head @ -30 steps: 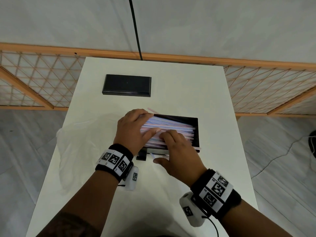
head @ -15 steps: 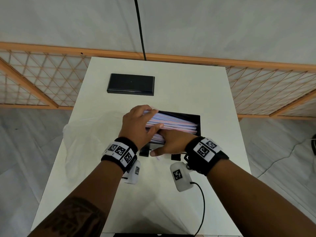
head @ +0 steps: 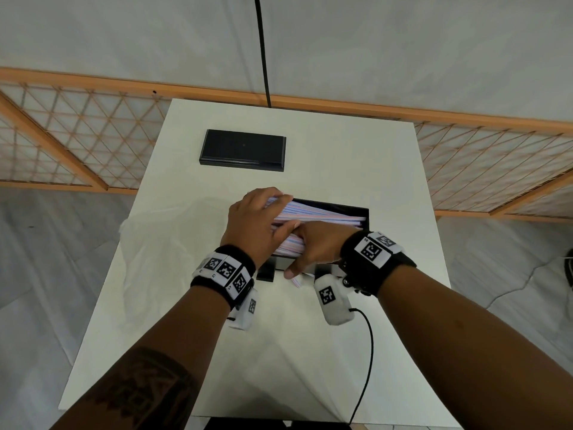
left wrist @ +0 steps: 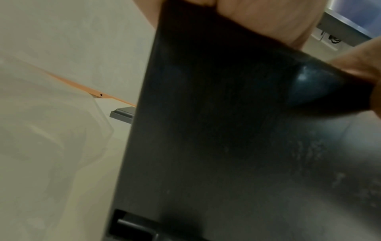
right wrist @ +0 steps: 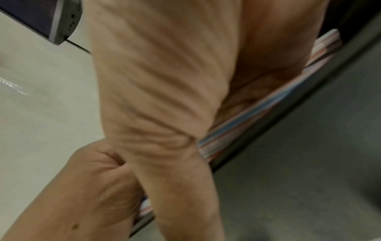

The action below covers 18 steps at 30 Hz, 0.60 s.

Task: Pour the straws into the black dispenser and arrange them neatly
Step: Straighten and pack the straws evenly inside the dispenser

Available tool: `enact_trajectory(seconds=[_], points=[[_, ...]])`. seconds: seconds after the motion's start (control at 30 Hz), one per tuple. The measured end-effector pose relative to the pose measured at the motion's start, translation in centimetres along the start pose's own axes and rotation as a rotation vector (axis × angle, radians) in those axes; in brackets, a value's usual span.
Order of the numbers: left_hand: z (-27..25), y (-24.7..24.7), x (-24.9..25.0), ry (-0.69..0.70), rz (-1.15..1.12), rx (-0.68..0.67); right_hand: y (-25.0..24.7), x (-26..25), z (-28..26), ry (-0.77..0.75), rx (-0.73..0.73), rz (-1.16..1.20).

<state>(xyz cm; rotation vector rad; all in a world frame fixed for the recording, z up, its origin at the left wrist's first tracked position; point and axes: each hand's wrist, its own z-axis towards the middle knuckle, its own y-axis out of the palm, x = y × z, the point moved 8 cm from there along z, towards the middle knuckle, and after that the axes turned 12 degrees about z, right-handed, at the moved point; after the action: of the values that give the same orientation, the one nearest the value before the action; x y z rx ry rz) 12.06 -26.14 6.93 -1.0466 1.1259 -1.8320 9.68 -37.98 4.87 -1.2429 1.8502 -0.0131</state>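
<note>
Clear plastic bag (head: pixel 161 262) lying flat at the left of the white table (head: pixel 403 187), already without straws, so better left alone. Next, left hand (head: pixel 252 226) laid over the left end of the straws (head: pixel 325 214), fingers curved on top of the bundle and thumb against its near side; to be kept there as a stop, pressing lightly, not squeezing. Striped paper-wrapped straws lying lengthwise inside the black dispenser (head: pixel 362 212), some raised above its rim, 1 or 2 sticking out at the near front beside the feet. Then right hand (head: pixel 319 246) reaching into the near side of the dispenser, fingers hidden among the straws, thumb outside at the front edge; grip on any straw impossible to confirm. Advisable: to sweep with flat fingers toward the right wall, to level the ends together, to push the stray ones back in gently, because thin straws probably bend easily. Farther back, black lid (head: pixel 242 149) waiting, well apart.
</note>
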Motion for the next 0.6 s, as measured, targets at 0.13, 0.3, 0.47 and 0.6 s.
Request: enact_trajectory(seconds=[0.13,0.3,0.47,0.6], points=[[0.1,0.3,-0.2,-0.006,-0.017,-0.006,0.0,0.2,0.5,-0.023,-0.001,0.048],[0.2,0.4,-0.4,-0.005,-0.045,-0.004,-0.4,0.2,0.9,-0.011,0.021,0.074],[0.2,0.3,-0.3,-0.004,0.001,-0.019,-0.5,0.4,1.1,0.027,-0.004,0.045],[0.2,0.0,-0.2,-0.008,0.038,-0.026,-0.7,0.0,1.3,0.035,-0.031,-0.009]])
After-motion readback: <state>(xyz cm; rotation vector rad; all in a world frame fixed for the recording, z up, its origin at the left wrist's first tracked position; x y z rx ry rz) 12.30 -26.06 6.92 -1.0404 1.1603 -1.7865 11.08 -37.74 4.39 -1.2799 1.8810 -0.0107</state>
